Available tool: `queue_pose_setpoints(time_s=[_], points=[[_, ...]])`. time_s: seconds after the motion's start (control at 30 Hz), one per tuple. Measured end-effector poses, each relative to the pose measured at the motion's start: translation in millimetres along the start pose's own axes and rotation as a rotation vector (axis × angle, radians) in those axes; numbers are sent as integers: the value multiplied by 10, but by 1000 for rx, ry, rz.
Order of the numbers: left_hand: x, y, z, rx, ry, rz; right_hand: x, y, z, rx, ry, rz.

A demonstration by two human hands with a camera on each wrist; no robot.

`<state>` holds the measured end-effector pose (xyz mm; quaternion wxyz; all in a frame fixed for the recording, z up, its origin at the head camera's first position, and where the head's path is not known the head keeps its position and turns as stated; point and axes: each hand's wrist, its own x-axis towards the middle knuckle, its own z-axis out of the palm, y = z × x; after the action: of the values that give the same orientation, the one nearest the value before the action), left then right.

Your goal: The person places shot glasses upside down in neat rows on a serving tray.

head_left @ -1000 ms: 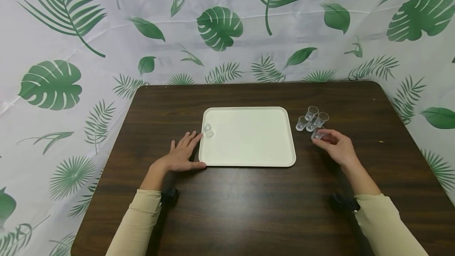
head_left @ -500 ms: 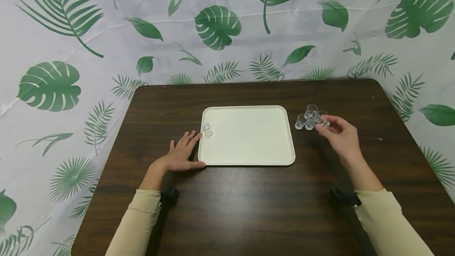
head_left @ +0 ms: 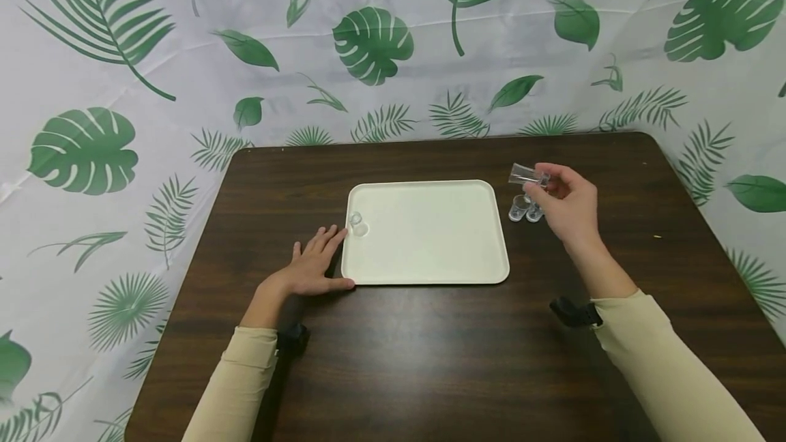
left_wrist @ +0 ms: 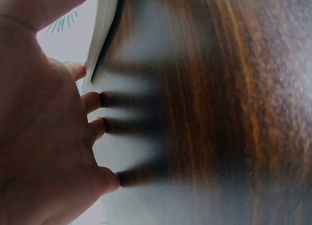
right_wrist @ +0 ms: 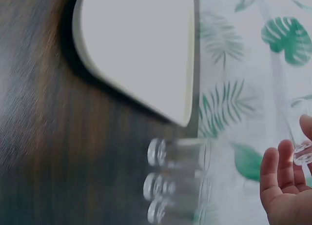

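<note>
My right hand (head_left: 568, 207) pinches a clear shot glass (head_left: 524, 174) near its base and holds it tipped sideways in the air, mouth to the left. Below it, other clear shot glasses (head_left: 518, 208) stand close together on the table; the hand partly covers the group. Three standing glasses (right_wrist: 178, 153) show in the right wrist view. Spread fingers of my left hand (head_left: 310, 268) rest at the left side of a cream tray (head_left: 430, 234), with the thumb by its near left corner. One small clear glass (head_left: 356, 219) stands on the tray near its left edge.
The dark wood table (head_left: 405, 353) reaches back to a white cloth (head_left: 393, 108) with green leaf prints. The group of glasses stands just right of the tray.
My right hand has lifted a shot glass from the group, raised it away from me and leftward, and tipped it sideways. The left hand stays at the tray.
</note>
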<state>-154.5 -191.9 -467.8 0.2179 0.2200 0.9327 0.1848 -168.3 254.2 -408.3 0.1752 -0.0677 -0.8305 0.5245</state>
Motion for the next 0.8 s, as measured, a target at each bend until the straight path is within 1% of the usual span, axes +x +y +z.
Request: queue_pose_setpoints(time_s=[0.13,0.4,0.5,0.63,0.8], points=[[2,-7,0,-1,8,-1,32,-80,189,-13,-71,-19],[-9,19,-10,-6,2,1,43,-218,637,-10,-164,-32],[-11,25,-16,-4,3,-3,15,-232,816,-23,-207,-39],[-8,30,-25,-2,2,-6,-39,-198,1040,-41,-257,-65],[-11,29,-22,4,6,-1,-148,-166,1323,-66,-312,-102]])
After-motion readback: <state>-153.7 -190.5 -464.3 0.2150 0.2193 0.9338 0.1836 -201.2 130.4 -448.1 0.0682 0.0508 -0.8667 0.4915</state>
